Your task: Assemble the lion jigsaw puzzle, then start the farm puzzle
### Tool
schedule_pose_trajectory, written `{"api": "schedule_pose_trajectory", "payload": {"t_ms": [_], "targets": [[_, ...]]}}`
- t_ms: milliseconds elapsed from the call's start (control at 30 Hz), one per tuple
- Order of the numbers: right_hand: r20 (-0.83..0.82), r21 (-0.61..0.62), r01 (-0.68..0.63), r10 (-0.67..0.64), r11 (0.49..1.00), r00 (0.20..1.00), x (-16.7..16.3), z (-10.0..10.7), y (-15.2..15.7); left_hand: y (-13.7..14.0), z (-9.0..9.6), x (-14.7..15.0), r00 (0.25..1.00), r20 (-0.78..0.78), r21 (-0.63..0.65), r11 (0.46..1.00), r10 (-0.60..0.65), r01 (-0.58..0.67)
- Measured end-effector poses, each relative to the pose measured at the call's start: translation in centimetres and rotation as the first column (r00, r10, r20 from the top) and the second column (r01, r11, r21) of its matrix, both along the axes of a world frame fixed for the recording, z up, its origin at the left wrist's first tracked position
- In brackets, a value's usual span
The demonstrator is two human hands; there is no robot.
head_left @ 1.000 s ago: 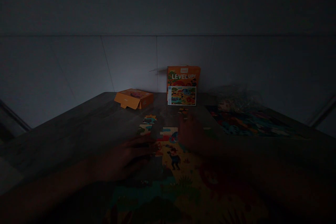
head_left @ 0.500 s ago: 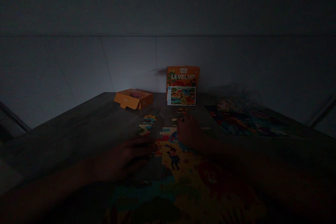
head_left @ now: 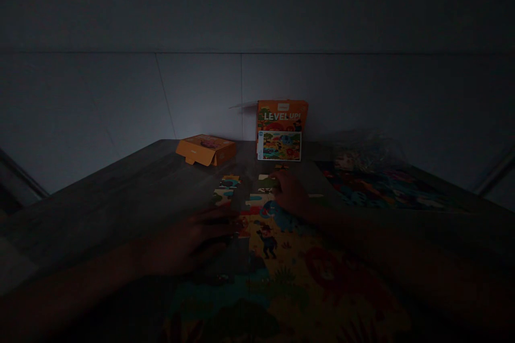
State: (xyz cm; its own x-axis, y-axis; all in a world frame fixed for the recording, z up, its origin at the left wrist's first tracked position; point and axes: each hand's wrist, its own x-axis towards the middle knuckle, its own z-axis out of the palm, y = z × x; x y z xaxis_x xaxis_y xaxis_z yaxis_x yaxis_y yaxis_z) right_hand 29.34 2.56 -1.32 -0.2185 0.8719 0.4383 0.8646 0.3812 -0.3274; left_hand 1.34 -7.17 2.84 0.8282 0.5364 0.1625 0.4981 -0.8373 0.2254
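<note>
Toward the near edge of the dim tabletop, a jigsaw lies partly joined, gapped at left beside the left hand, its fingers spread. Beyond, the right hand meets a tree piece, whether pinching I cannot tell; loose pieces lie unjoined toward the far edge.

The right grip conceals part of the green puzzle piece, the picture card masks the lower front of the upright box, and darkness obscures the near border of the assembled puzzle.
</note>
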Motion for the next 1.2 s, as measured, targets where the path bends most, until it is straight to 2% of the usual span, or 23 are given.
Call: {"api": "schedule_pose_trajectory", "payload": {"t_ms": [100,167,300,433,500,667,933,1033,1200], "targets": [[-0.123,0.048,-0.123,0.128,0.991,0.984,0.1,0.1,0.1,0.0,0.0,0.0,1.0,0.01,-0.013,1.0,0.009,-0.009],[-0.16,0.115,-0.237,0.254,0.965,0.954,0.0,0.3,-0.2,0.0,-0.2,-0.1,1.0,0.018,-0.015,1.0,0.01,-0.009],[-0.163,0.232,-0.423,0.464,0.876,0.871,-0.4,0.6,-1.3,0.0,-0.3,-0.2,1.0,-0.003,-0.014,0.999,0.029,-0.029],[-0.108,0.236,-0.568,0.603,0.788,0.791,-0.8,0.3,-1.8,0.0,-0.4,-0.2,0.993,-0.076,-0.001,0.996,0.093,-0.094],[-0.083,0.219,-0.594,0.621,0.774,0.779,-0.8,0.1,-1.6,0.0,-0.4,-0.2,0.99,-0.08,0.013,0.993,0.116,-0.116],[-0.101,0.185,-0.575,0.597,0.797,0.796,-0.8,-0.2,-1.3,0.0,-0.6,-0.4,0.984,-0.073,0.024,0.987,0.161,-0.159],[-0.095,0.159,-0.58,0.597,0.799,0.797,-0.6,0.0,-1.5,0.2,-1.0,-0.5,0.981,-0.067,0.051,0.983,0.18,-0.177],[-0.073,0.219,-0.613,0.639,0.759,0.766,-0.7,0.1,-1.5,0.2,-1.1,-0.6,0.982,-0.024,0.041,0.982,0.188,-0.187],[0.004,0.358,-0.66,0.706,0.661,0.709,-0.8,0.4,-2.0,0.0,-1.0,-0.3,0.97,0.006,-0.015,0.97,0.243,-0.243]]}}
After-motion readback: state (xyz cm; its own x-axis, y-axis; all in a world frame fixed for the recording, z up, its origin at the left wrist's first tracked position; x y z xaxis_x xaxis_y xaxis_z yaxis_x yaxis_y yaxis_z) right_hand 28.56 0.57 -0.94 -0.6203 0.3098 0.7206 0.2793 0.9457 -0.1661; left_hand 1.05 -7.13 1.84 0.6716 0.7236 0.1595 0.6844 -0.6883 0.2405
